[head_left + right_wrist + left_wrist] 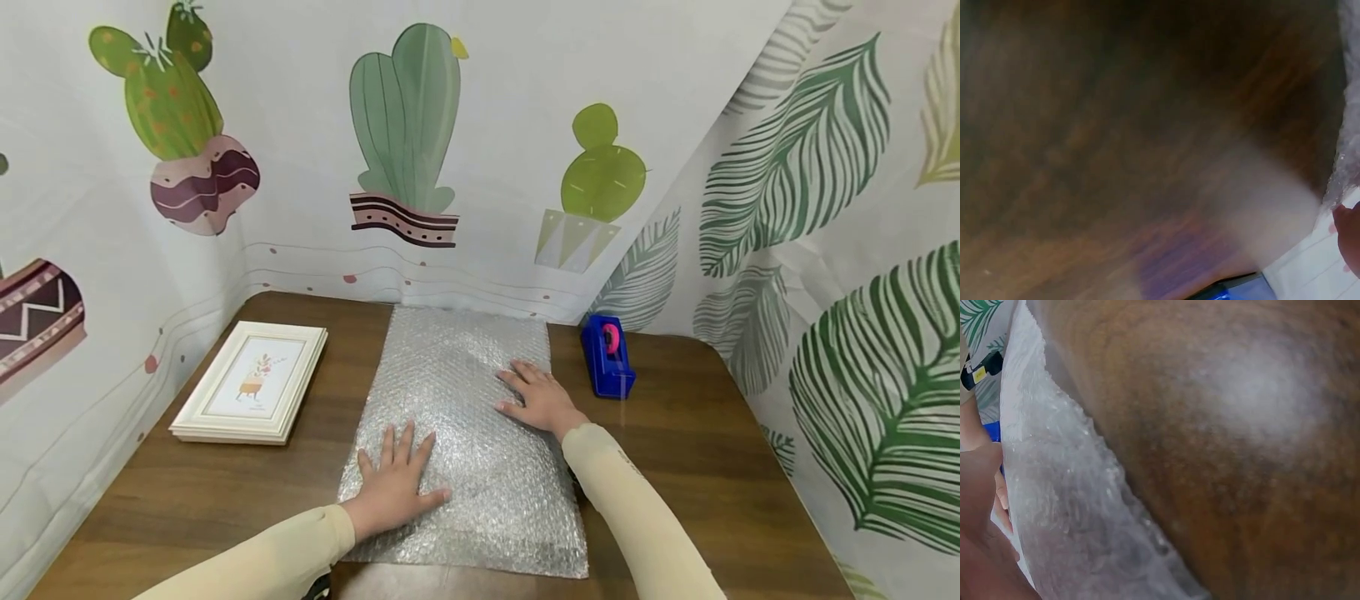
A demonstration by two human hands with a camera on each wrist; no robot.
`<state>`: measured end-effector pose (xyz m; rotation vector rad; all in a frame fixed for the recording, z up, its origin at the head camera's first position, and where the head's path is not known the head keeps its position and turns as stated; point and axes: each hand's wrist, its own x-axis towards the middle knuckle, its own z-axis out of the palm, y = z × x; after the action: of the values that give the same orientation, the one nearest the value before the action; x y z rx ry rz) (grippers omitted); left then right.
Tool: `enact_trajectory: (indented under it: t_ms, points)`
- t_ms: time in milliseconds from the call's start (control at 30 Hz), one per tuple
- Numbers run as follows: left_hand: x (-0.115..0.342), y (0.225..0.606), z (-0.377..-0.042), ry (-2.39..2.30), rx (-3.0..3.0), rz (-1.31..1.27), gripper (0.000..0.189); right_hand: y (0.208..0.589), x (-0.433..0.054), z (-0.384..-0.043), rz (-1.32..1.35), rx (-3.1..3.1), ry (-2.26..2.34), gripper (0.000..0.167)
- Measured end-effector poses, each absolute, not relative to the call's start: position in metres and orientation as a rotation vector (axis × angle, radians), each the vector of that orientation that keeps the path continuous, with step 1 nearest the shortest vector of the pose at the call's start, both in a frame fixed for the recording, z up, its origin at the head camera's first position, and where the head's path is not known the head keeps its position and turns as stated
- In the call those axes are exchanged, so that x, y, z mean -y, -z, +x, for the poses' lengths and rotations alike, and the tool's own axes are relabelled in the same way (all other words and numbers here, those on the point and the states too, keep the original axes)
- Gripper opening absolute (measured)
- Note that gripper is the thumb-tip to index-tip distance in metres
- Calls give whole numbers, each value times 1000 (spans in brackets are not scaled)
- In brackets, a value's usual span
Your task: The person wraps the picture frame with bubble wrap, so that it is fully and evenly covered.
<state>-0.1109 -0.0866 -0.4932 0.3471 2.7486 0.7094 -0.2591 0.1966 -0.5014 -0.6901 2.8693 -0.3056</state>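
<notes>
A long sheet of clear bubble wrap (480, 467) lies spread on the brown wooden table, running from its back edge toward the front. My left hand (393, 492) rests on the sheet's lower left part, fingers straight and spread. On the right side, farther back, my right hand (538, 398) lies on the sheet with its fingers extended. The left wrist view shows part of the left hand (982, 531) beside the bubble wrap (1079, 506). In the right wrist view, only a bit of the right hand (1350, 234) appears, at the bubble wrap's edge (1347, 156).
A white picture frame (251, 383) with a plant drawing lies on the table's left. Toward the back right stands a blue tape dispenser (609, 367) with a pink core. Wood tabletop (690, 450) shows on both sides. Patterned curtains (495, 117) hang behind.
</notes>
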Motion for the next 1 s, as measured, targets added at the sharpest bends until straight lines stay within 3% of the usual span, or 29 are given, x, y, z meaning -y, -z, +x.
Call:
enact_trajectory:
  t_ms: [433,1000]
  points:
    - [87,497,-109,-559,-2723,370,95,504,-196,-258,-623,-2820,261,71]
    - [122,496,-116,-544,-2640,566,95,507,-186,-221,-421,-2814,287,75]
